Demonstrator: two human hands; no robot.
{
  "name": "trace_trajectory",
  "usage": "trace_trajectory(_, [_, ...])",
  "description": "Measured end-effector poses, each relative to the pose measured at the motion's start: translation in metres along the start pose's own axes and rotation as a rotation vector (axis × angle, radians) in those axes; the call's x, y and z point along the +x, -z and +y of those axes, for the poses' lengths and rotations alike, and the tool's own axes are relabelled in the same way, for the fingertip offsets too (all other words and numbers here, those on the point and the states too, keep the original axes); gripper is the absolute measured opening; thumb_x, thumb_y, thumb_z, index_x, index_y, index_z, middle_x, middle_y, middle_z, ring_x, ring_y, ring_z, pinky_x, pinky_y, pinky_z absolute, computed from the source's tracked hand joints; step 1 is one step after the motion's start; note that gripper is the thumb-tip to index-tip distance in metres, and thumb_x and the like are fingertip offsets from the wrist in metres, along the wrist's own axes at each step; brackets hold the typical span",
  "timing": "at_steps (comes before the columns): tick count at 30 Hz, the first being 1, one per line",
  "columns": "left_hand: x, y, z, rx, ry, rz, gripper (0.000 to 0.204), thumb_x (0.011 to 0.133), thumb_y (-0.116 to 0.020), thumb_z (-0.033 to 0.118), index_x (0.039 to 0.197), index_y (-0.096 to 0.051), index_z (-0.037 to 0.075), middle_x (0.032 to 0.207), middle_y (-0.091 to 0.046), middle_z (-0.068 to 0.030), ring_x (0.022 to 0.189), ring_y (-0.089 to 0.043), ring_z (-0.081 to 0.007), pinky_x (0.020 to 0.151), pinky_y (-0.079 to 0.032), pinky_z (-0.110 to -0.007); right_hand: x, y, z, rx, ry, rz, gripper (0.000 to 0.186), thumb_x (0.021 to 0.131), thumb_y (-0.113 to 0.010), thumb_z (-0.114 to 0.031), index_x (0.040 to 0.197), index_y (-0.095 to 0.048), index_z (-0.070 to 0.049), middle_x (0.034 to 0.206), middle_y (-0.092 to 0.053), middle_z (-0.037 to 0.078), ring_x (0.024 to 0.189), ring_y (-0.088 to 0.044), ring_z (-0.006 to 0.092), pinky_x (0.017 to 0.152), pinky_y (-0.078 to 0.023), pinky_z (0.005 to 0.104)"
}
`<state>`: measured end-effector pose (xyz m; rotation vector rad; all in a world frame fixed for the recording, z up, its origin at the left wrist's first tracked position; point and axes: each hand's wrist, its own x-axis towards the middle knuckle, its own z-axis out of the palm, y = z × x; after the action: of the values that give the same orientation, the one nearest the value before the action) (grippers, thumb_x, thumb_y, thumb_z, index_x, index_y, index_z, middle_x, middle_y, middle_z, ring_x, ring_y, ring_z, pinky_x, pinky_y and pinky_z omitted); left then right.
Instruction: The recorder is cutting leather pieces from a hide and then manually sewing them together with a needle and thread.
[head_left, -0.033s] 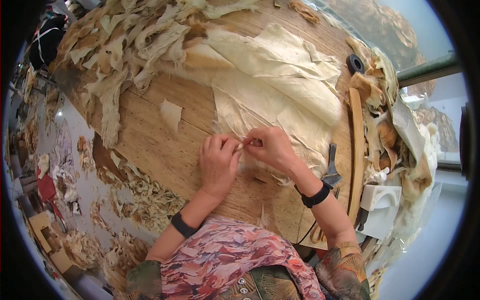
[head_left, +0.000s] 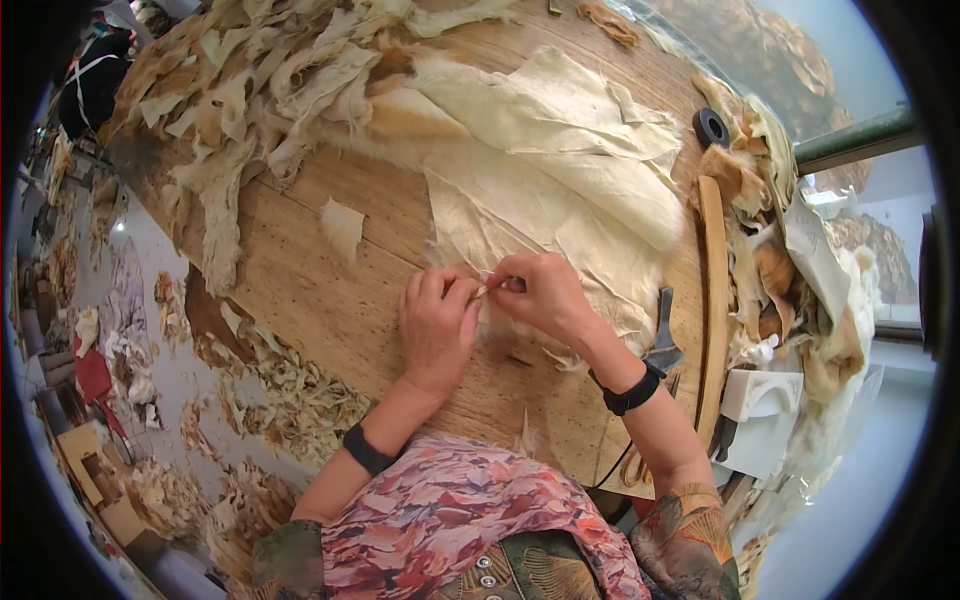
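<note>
L hand (head_left: 438,325) & R hand (head_left: 545,298): fingers pinching pale bit (head_left: 481,293) betw. them, can't tell what. Hide (head_left: 560,150) on table (head_left: 310,285), under R hand, beside L. Risk: bit may slip if grip's loose, or tear if tugged hard.

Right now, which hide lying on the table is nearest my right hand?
The large cream hide, spread out around and beyond your right hand; the small pale scrap and the tangled heap both lie farther off to the left.

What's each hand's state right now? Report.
Left hand: closed, apparently pinching the pale hide.
Right hand: closed in a pinch; anything held is too small to tell.
</note>
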<state>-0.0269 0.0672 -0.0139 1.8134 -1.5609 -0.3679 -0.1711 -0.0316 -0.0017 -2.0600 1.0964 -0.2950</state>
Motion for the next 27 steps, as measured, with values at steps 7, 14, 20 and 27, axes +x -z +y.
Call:
trace_trajectory(7, [-0.001, 0.000, -0.005, 0.056, -0.097, -0.022, 0.021, 0.075, -0.072, 0.009, 0.095, -0.066, 0.009, 0.102, -0.059, -0.0063, 0.099, -0.053, -0.0283, 0.086, -0.042, -0.040, -0.002, 0.008, -0.002, -0.015, 0.036, -0.062, 0.016, 0.076, -0.072, -0.015, 0.090, -0.074, -0.009, 0.074, -0.067, 0.012, 0.070, -0.067, 0.0276, 0.065, -0.053, 0.0380])
trace_trajectory(14, [-0.001, 0.006, 0.000, 0.025, -0.046, -0.073, 0.023, 0.076, -0.072, 0.011, 0.099, -0.066, 0.009, 0.103, -0.059, -0.0061, 0.102, -0.052, -0.0288, 0.089, -0.040, -0.041, -0.005, 0.006, 0.000, -0.016, 0.048, -0.051, 0.020, 0.074, -0.076, -0.017, 0.092, -0.073, -0.009, 0.075, -0.067, 0.011, 0.071, -0.067, 0.0270, 0.065, -0.052, 0.0379])
trace_trajectory(20, [0.001, 0.002, -0.002, 0.021, -0.034, -0.039, 0.017, 0.077, -0.071, 0.010, 0.093, -0.066, 0.009, 0.098, -0.061, -0.0045, 0.098, -0.053, -0.0277, 0.086, -0.041, -0.040, -0.001, 0.002, 0.001, -0.037, 0.053, -0.029, 0.017, 0.074, -0.074, -0.017, 0.089, -0.074, -0.010, 0.074, -0.067, 0.010, 0.069, -0.066, 0.0274, 0.063, -0.052, 0.0381])
trace_trajectory(27, [0.002, -0.001, -0.004, -0.009, -0.050, 0.021, 0.009, 0.078, -0.070, 0.009, 0.086, -0.067, 0.008, 0.092, -0.062, -0.0038, 0.093, -0.054, -0.0265, 0.082, -0.042, -0.039, -0.003, -0.003, 0.003, -0.016, 0.046, 0.038, 0.013, 0.073, -0.073, -0.017, 0.084, -0.075, -0.010, 0.076, -0.068, 0.010, 0.069, -0.066, 0.0279, 0.063, -0.052, 0.0385])
